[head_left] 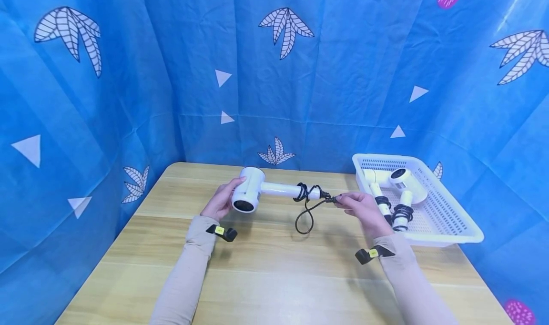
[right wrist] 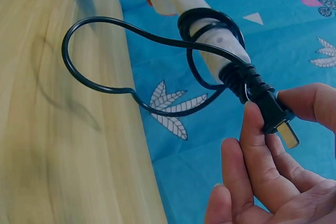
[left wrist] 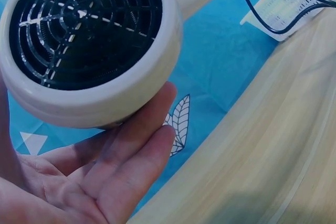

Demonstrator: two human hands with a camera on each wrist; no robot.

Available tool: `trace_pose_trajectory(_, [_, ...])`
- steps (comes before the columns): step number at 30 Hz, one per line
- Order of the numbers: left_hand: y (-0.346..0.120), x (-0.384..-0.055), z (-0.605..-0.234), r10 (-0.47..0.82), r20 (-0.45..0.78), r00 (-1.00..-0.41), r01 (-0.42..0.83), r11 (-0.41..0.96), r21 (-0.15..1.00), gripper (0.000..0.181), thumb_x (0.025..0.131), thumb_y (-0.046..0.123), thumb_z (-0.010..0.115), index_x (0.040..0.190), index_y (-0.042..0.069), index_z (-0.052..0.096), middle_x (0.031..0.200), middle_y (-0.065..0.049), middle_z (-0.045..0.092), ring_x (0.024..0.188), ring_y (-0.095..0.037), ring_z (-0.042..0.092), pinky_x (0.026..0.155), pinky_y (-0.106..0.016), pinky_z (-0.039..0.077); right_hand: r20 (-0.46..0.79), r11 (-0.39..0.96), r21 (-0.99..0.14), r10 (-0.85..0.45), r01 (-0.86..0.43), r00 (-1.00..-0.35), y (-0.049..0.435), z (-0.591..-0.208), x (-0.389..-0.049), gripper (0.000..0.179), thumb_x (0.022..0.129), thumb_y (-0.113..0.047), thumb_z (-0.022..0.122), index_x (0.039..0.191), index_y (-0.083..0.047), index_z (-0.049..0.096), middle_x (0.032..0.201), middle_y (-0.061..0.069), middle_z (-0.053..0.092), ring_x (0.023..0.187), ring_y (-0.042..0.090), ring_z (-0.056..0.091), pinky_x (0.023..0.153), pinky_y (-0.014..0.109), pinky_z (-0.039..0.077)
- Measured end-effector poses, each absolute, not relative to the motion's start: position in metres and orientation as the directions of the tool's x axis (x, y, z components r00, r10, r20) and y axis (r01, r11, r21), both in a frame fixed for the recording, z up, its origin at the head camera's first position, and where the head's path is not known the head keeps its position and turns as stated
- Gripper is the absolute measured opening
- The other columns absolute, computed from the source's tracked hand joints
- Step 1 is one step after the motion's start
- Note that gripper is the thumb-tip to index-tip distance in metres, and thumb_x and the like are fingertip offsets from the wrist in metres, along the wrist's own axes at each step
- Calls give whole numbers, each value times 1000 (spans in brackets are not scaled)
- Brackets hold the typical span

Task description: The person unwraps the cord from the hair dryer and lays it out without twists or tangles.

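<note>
A white hair dryer (head_left: 279,189) is held above the table, its handle pointing right. My left hand (head_left: 221,200) grips the dryer's head, and the round black grille (left wrist: 84,24) faces the left wrist camera. Black cord (head_left: 302,191) is wound around the end of the handle, with one loose loop hanging below it. At the cord's end, my right hand (head_left: 362,209) pinches the black plug (right wrist: 266,106) between thumb and fingers. The plug's metal prongs (right wrist: 287,135) show in the right wrist view, close to the handle's end.
A white perforated basket (head_left: 461,220) stands at the right of the wooden table (head_left: 274,277). In it lie several white hair dryer parts, including a dryer head (head_left: 409,184) and handles with black cord (head_left: 403,215) wound round them. A blue patterned curtain (head_left: 283,91) surrounds the table.
</note>
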State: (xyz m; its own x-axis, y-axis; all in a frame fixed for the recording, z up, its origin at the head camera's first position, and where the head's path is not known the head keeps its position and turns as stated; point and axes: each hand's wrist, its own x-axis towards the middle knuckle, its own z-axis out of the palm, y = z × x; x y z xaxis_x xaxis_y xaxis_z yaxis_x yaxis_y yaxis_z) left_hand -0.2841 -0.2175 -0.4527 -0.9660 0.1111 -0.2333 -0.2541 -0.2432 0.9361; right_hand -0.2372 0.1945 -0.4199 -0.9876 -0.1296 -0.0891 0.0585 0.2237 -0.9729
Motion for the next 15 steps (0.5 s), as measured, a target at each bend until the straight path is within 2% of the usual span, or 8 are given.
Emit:
trace_pose_trajectory(5, [-220,-284,-452,126,-220,-967,-244,-231,942,55,99,39,63,134,-2,54,91,3,72,80,-7,70,67,-18,58,-60,269,-963,-112,28,-992,196,-415,-243,25,101,-23,67,118,-5,70,94,-16,78,92,-3,71,92,25,53])
trace_pose_trajectory(15, [-223,-284,-452,108,-233,-966,-253,-237,938,57,99,40,63,138,0,53,93,2,72,80,-7,70,64,-18,57,-63,283,-959,-89,35,-994,199,-414,-246,34,100,-26,68,124,-1,68,96,-16,79,93,-5,69,88,22,53])
